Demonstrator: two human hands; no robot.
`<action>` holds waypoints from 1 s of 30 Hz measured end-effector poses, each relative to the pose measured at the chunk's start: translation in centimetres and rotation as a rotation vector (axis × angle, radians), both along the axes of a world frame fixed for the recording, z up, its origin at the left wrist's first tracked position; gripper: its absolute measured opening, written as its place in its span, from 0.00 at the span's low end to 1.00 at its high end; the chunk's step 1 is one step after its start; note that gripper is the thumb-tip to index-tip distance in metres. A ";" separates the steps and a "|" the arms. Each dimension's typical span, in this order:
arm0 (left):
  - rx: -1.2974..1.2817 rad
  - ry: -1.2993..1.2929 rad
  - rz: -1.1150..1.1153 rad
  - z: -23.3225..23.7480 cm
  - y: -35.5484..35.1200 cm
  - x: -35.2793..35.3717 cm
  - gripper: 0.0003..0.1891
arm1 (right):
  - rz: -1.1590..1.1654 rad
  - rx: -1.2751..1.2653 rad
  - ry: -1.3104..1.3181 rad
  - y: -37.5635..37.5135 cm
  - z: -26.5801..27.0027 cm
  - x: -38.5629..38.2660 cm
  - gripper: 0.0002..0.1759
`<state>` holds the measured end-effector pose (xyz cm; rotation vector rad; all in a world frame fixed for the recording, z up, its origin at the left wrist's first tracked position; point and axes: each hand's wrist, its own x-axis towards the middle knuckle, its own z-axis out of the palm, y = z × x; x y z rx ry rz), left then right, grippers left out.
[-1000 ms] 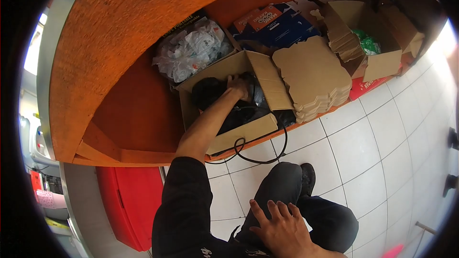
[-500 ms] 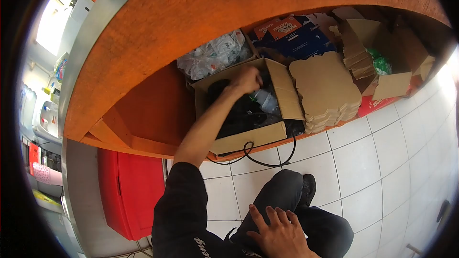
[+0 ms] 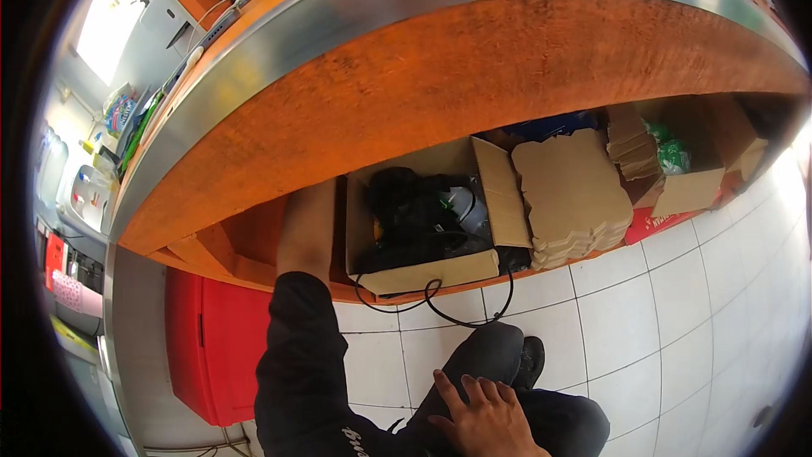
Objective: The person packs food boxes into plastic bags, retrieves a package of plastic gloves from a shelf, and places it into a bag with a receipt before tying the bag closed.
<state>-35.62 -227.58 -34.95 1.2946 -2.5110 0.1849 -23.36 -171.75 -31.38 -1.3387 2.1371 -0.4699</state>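
Left hand out of cardboard box; now hidden.

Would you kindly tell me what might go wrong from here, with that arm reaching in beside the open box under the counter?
1. The left hand is hidden behind the counter front, past the left forearm, so it works blind and may knock something unseen.
2. The black cable loops out of the cardboard box onto the floor near the shoe; a foot could snag it and drag the box forward.
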 end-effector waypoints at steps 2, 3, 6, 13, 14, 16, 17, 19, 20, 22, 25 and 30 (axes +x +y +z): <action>-0.006 0.000 0.006 0.7 -1.7 2.0 0.44 | 0.012 -0.058 0.063 0.2 -0.9 0.0 0.35; -0.006 0.003 0.009 1.1 -2.3 2.9 0.44 | 0.015 -0.116 0.133 0.2 -1.4 0.0 0.35; -0.015 0.009 0.006 1.9 -3.5 4.7 0.42 | 0.010 -0.182 0.206 -0.3 -1.6 0.0 0.35; -0.065 0.000 -0.026 3.2 -5.0 5.8 0.37 | 0.053 -0.150 0.116 -1.6 -0.6 -2.2 0.34; -0.081 -0.011 -0.039 3.5 -5.3 5.6 0.36 | 0.062 -0.138 0.171 -0.9 -1.3 -1.4 0.34; -0.124 -0.039 -0.083 4.0 -5.8 5.0 0.35 | 0.062 -0.120 0.219 -0.3 -2.3 -0.6 0.35; -0.161 -0.065 -0.114 4.3 -6.1 4.5 0.34 | 0.039 -0.208 0.224 -0.1 -2.7 -0.5 0.36; -0.254 -0.132 -0.213 5.0 -6.9 3.1 0.33 | -0.002 -0.285 0.218 0.3 -3.0 0.0 0.36; -0.323 -0.194 -0.290 5.4 -7.3 2.1 0.32 | -0.039 -0.239 0.215 0.3 -3.0 0.7 0.36; -0.467 -0.337 -0.457 5.8 -7.9 -0.2 0.31 | -0.097 -0.186 0.195 0.0 -1.9 1.0 0.37; -0.742 -0.614 -0.734 4.5 -6.7 -5.2 0.30 | -0.066 -0.240 0.107 0.1 -1.4 1.2 0.41; -0.700 -1.003 -0.356 -2.6 2.2 -13.0 0.22 | -0.107 -0.191 -0.026 -0.3 0.4 1.2 0.44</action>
